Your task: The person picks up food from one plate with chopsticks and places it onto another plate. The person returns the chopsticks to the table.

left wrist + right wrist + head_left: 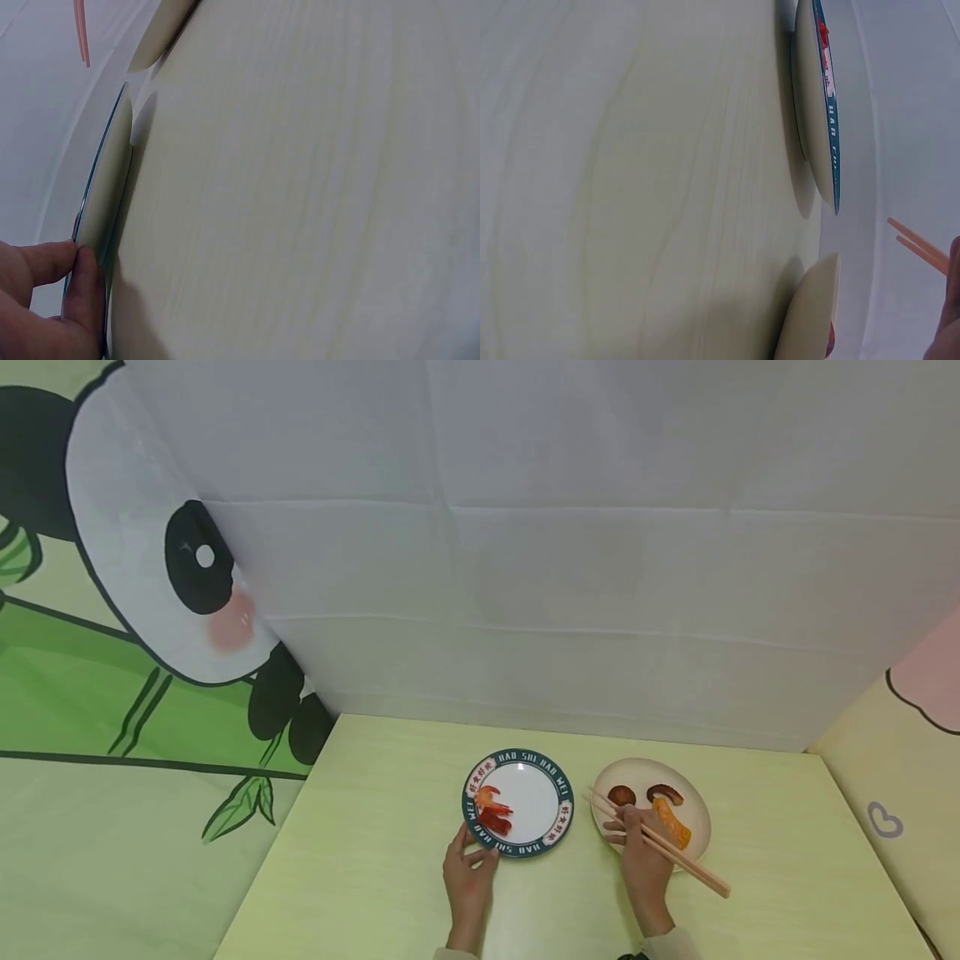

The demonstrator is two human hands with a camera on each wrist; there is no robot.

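In the head view, my left hand [470, 881] pinches the near-left rim of a white plate [534, 797] with a dark green lettered border; thumb and finger on the rim [97, 202] show in the left wrist view. On it lie a shrimp-like orange piece [487, 798] and a dark red piece [495, 822]. My right hand [647, 868] holds light wooden chopsticks [697, 870] over a cream plate [699, 814]. Their tips, with nothing visible between them, are near that plate's left edge. The cream plate bears a round brown piece [622, 795], a curved brown slice [665, 793] and an orange strip [672, 824].
Both plates stand side by side on a pale yellow table [375, 843], a narrow gap between them. Behind the table hangs a creased white sheet [562, 577]. A wall with a panda picture [150, 568] is at left, and a pale yellow wall [892, 777] at right.
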